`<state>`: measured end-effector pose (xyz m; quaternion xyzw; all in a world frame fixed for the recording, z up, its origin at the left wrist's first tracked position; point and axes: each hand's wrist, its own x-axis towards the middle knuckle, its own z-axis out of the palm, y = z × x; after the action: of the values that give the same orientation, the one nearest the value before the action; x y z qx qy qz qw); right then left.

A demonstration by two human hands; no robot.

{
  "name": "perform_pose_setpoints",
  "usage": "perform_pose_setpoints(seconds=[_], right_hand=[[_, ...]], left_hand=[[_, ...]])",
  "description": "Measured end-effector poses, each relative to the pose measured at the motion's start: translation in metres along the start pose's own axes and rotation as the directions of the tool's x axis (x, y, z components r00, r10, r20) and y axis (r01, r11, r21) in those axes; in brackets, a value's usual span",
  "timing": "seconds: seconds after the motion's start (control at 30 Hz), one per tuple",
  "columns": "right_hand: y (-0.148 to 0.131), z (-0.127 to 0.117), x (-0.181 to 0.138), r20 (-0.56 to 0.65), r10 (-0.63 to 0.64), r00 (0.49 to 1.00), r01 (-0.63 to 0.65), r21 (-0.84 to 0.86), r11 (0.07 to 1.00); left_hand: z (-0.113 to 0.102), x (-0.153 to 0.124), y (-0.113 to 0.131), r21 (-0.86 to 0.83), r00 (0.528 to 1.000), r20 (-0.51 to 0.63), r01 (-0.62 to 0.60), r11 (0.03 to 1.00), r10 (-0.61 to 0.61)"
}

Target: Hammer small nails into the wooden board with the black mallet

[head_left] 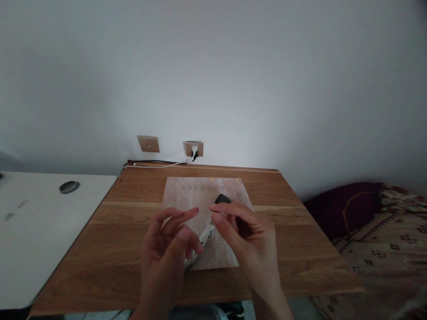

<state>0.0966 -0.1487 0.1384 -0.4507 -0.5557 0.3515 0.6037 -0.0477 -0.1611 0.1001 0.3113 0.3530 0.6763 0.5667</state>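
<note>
A pale board lies on the wooden table, with a row of several small marks or bits near its far edge. My left hand is held above the board's near left part, fingers curled but apart, with nothing visible in them. My right hand is above the board's right side, thumb and forefinger brought together in a pinch. Whatever sits between those fingertips is too small to make out. Between and below my hands, a long white bar with black marks lies slantwise on the board. A black piece shows just beyond my right fingers.
The wooden table stands against a wall with a plugged-in socket and a second wall plate. Cables run along its back edge. At left is a white table with a dark round object; at right, patterned fabric.
</note>
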Motion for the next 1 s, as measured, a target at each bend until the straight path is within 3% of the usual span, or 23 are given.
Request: perform_pose_setpoints(seconds=[0.1,0.2,0.33,0.5,0.63,0.73,0.87,1.0], right_hand=[[0.006,-0.001,-0.002,-0.005,0.001,1.000,-0.001,-0.038,0.999],[0.023,-0.008,-0.007,-0.069,0.018,0.997,-0.027,-0.124,0.992],[0.055,-0.023,-0.018,-0.103,0.093,0.990,-0.108,-0.147,0.983],[0.083,-0.033,-0.034,-0.138,0.172,0.975,-0.189,-0.116,0.975],[0.082,-0.029,-0.039,-0.063,0.093,0.994,-0.106,-0.239,0.965],[0.077,-0.024,-0.039,-0.071,0.032,0.997,-0.047,-0.231,0.972],[0.076,-0.021,-0.038,0.019,0.042,0.999,-0.036,-0.249,0.968],[0.083,-0.023,-0.041,-0.072,0.046,0.996,-0.059,-0.200,0.978]], left_hand=[[0.001,0.004,0.006,-0.193,0.991,0.082,0.124,0.973,-0.110],[0.006,0.006,0.013,-0.414,0.950,0.181,0.307,0.857,-0.253],[0.010,0.008,0.018,-0.554,0.931,0.210,0.365,0.748,-0.298],[0.011,0.008,0.017,-0.534,0.938,0.216,0.346,0.771,-0.272],[0.011,0.008,0.008,-0.413,0.960,0.176,0.275,0.868,-0.220],[0.010,0.010,0.000,-0.282,0.965,0.150,0.250,0.926,-0.215],[0.008,0.015,-0.002,-0.251,0.943,0.139,0.330,0.910,-0.303],[0.005,0.019,-0.005,-0.345,0.927,0.095,0.373,0.861,-0.363]])
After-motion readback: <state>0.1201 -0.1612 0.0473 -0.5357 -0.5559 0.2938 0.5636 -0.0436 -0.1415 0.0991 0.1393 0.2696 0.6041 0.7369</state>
